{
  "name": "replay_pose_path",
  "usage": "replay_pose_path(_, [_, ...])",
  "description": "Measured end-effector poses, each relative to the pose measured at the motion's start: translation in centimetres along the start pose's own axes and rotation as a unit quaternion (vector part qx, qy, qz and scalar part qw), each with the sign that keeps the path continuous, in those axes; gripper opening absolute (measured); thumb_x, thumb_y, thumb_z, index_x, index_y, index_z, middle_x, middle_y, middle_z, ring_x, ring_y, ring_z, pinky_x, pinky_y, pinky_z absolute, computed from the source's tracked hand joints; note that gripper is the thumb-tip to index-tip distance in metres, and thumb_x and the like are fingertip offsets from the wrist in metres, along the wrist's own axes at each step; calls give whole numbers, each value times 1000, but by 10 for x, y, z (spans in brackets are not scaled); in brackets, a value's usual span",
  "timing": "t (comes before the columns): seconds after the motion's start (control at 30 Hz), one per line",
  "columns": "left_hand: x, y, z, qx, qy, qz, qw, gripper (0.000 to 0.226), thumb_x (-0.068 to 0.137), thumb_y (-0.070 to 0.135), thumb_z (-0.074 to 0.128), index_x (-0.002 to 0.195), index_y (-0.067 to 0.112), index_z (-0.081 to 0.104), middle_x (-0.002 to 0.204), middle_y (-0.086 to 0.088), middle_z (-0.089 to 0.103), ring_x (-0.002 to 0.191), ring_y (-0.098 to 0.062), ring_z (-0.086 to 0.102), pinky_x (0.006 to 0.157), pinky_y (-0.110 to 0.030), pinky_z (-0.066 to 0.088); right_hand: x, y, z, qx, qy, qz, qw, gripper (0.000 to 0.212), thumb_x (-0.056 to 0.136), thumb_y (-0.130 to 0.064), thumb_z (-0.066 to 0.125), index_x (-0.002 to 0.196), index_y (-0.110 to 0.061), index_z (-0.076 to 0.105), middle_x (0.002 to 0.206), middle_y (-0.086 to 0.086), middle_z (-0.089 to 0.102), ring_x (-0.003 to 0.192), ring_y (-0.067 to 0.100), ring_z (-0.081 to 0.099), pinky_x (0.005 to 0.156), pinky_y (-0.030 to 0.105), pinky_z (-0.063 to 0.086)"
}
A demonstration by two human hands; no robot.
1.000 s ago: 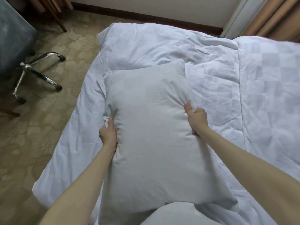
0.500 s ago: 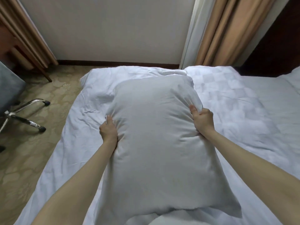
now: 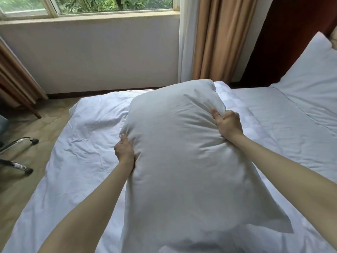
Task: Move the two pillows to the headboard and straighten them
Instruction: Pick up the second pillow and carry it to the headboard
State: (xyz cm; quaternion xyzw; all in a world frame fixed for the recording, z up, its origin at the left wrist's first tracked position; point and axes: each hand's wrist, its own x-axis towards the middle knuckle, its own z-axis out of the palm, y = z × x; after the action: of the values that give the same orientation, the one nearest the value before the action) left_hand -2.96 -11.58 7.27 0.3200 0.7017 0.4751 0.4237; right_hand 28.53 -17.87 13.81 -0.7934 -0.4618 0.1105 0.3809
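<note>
A large white pillow [image 3: 182, 152] is lifted off the bed in front of me, its long axis pointing away. My left hand [image 3: 125, 152] grips its left edge and my right hand [image 3: 228, 125] pinches its upper right side. At the far right another white pillow [image 3: 310, 73] leans against the dark red headboard [image 3: 284, 39]. The bed [image 3: 82, 152] below is covered by a rumpled white duvet. Something white shows at the bottom edge under the held pillow; I cannot tell what it is.
A wall with a window [image 3: 91, 4] and tan curtains [image 3: 218, 39] lies beyond the bed. On the left, a chrome chair base [image 3: 18, 154] stands on the patterned carpet [image 3: 27, 179], with a wooden furniture leg [image 3: 34, 110] near it.
The pillow has risen off the duvet and swung towards the right, both hands holding it. My view has lifted, so the window and the headboard pillow now show.
</note>
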Motion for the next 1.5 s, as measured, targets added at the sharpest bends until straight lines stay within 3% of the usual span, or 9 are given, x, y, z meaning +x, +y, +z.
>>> replay_pose_path(0.27, [-128,-28,96,46,40,24,998,61,96,48,38,89,-5,66,105,-26,68,101,-40,61,87,-39,46,-4,119,-105,12,-14,-3,1000,58,88,-54,50,79,2,57,73,21,63,76,41,59,69,45,51])
replay_pose_path(0.4, [-184,-32,150,50,31,28,998,54,96,46,39,68,2,52,90,-24,68,90,-39,60,80,-40,45,3,176,-166,1,0,9,1000,56,88,-55,50,61,-7,42,61,12,51,64,34,54,58,38,42])
replay_pose_path(0.5, [-215,-30,186,37,10,20,999,54,96,45,40,56,7,44,63,-5,54,78,-31,53,74,-37,42,12,207,-203,-7,8,32,999,59,88,-56,50,52,-11,35,63,14,50,67,38,55,62,43,45])
replay_pose_path(0.67, [-241,-26,226,38,-24,37,998,53,95,47,38,57,12,48,67,-5,55,80,-31,55,79,-39,45,17,241,-241,-20,32,53,998,61,87,-56,50,52,-9,37,62,16,52,68,41,58,60,41,44])
replay_pose_path(0.93, [-244,-34,239,20,-62,42,997,55,95,48,39,55,12,45,61,-1,49,72,-28,48,71,-34,39,15,252,-250,-66,55,66,994,61,87,-57,49,51,-11,34,64,17,51,68,38,57,59,35,36])
replay_pose_path(1.3, [-261,-26,262,31,-57,65,996,55,96,48,37,63,6,45,59,-2,47,70,-28,47,69,-35,38,32,273,-269,-69,56,40,995,62,88,-56,49,48,-14,29,52,9,40,59,30,49,58,34,33])
replay_pose_path(1.5, [-317,-23,322,25,-53,62,996,57,96,49,36,55,10,43,60,-2,50,68,-28,48,68,-35,38,65,329,-321,-72,66,23,995,62,88,-57,49,48,-11,33,61,17,50,62,36,54,59,35,35])
